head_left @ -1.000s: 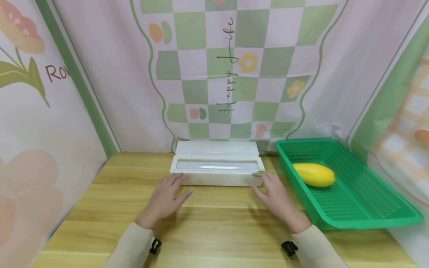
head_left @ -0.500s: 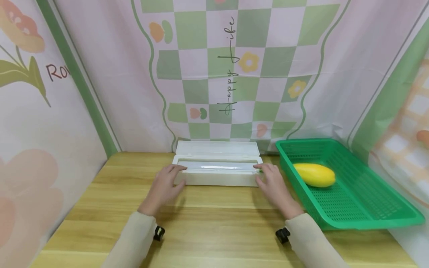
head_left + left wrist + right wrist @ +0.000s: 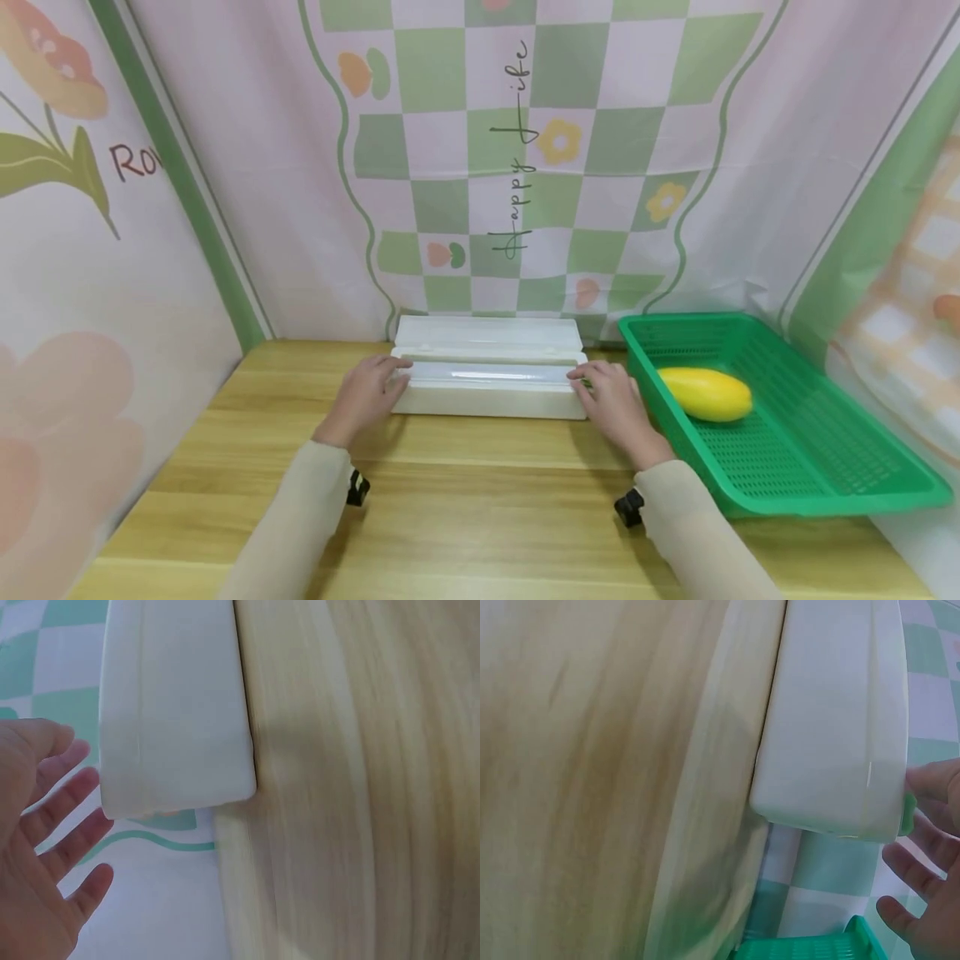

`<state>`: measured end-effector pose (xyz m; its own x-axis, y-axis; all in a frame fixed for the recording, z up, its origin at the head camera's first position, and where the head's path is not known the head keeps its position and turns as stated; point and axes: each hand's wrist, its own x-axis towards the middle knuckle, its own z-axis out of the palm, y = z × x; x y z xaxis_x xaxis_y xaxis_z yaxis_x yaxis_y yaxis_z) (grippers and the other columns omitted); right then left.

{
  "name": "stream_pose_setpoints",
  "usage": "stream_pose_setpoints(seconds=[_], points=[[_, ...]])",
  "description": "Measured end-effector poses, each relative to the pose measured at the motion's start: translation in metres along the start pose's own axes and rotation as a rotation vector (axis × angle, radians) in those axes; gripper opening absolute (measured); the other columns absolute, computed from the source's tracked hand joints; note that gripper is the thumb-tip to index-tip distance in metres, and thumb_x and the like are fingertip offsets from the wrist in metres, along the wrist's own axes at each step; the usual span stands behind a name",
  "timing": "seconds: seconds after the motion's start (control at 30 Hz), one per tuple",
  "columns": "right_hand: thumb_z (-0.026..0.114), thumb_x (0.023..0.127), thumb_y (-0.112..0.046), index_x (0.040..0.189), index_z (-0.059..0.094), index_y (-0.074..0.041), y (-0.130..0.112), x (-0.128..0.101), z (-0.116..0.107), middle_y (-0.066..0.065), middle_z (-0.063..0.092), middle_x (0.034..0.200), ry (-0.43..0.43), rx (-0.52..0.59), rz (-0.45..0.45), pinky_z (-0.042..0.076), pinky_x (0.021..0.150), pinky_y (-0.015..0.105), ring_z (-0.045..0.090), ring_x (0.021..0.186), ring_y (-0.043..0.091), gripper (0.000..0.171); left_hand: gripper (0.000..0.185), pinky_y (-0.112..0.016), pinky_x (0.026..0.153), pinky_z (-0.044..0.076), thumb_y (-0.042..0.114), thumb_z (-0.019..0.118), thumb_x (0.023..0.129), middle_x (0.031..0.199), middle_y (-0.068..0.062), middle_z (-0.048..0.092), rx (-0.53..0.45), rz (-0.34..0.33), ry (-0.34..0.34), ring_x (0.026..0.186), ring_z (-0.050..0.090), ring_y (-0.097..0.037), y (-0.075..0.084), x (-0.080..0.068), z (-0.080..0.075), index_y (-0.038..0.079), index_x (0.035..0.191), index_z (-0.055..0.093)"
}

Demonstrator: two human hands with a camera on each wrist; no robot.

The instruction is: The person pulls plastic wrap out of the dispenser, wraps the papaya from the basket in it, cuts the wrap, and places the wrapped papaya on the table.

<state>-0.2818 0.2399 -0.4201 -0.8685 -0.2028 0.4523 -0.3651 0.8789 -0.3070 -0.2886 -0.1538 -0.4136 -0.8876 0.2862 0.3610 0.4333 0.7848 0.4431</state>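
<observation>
- White dispenser box (image 3: 489,387) sits on the wooden table (image 3: 480,508) against the cloth backdrop, lid (image 3: 487,332) swung up and back; roll of clear film (image 3: 487,372) exposed along its length.
- Progress, judged from layout: box is opened, film not yet drawn out over the front edge; no sheet lies on the table. The pull and cut appear to remain.
- Left hand (image 3: 367,398): at the left end of the box, fingertips on the top rim at that corner. Left wrist view shows the fingers (image 3: 64,825) straight and spread beside the box end, gripping nothing.
- Right hand (image 3: 611,404): at the right end of the box, fingertips on the rim by a small green tab (image 3: 908,814). Right wrist view shows extended fingers (image 3: 922,870), relaxed, not curled round anything.
- Green basket (image 3: 840,483) stands just right of the box, near the right hand; a yellow fruit (image 3: 705,394) lies inside it, at the end nearest the box, untouched.
</observation>
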Motion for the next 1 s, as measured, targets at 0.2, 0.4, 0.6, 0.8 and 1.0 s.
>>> stream_pose_setpoints(seconds=[0.2,0.4,0.6,0.8,1.0], points=[[0.067,0.098,-0.019,0.109,0.075,-0.012,0.005,0.008,-0.007,0.015,0.065,0.121,-0.068,-0.024,-0.017,0.042,0.085,0.058,0.053,0.113,0.043,0.015,0.029,-0.055,0.111,0.035,0.024,0.058,0.104,0.132,-0.014,0.062,-0.013,-0.007,-0.070,0.129,0.048,-0.036,-0.005,0.007,0.000,0.006,0.124,0.068],[0.069,0.097,-0.021,0.106,0.077,-0.017,0.010,0.019,-0.015,0.014,0.064,0.121,-0.159,-0.047,-0.019,0.041,0.086,0.057,0.049,0.117,0.042,0.013,0.026,-0.051,0.108,0.039,0.020,0.059,0.103,0.125,-0.014,0.065,-0.038,0.010,-0.088,0.123,0.050,-0.036,-0.005,0.014,-0.002,0.002,0.119,0.068],[0.068,0.097,-0.019,0.101,0.078,-0.017,0.015,0.024,-0.016,0.018,0.061,0.122,-0.220,0.026,-0.012,0.039,0.093,0.061,0.047,0.118,0.043,0.011,0.022,-0.052,0.109,0.035,0.018,0.059,0.102,0.125,-0.015,0.063,-0.063,0.014,-0.089,0.124,0.048,-0.037,-0.006,0.013,-0.004,0.003,0.115,0.069],[0.066,0.098,-0.020,0.100,0.077,-0.013,0.013,0.023,-0.015,0.010,0.065,0.109,-0.206,-0.008,-0.047,0.041,0.085,0.055,0.051,0.108,0.038,0.013,0.018,-0.050,0.104,0.036,0.019,0.061,0.102,0.115,-0.011,0.066,-0.041,0.026,-0.081,0.115,0.053,-0.034,-0.007,0.017,-0.001,0.005,0.106,0.073],[0.062,0.101,-0.022,0.098,0.074,-0.011,0.006,0.020,-0.010,0.006,0.064,0.102,-0.187,-0.070,-0.040,0.043,0.080,0.051,0.053,0.099,0.033,0.017,0.021,-0.049,0.105,0.037,0.021,0.060,0.102,0.113,-0.011,0.067,-0.020,0.004,-0.058,0.115,0.055,-0.034,-0.008,0.017,0.004,0.005,0.103,0.073]])
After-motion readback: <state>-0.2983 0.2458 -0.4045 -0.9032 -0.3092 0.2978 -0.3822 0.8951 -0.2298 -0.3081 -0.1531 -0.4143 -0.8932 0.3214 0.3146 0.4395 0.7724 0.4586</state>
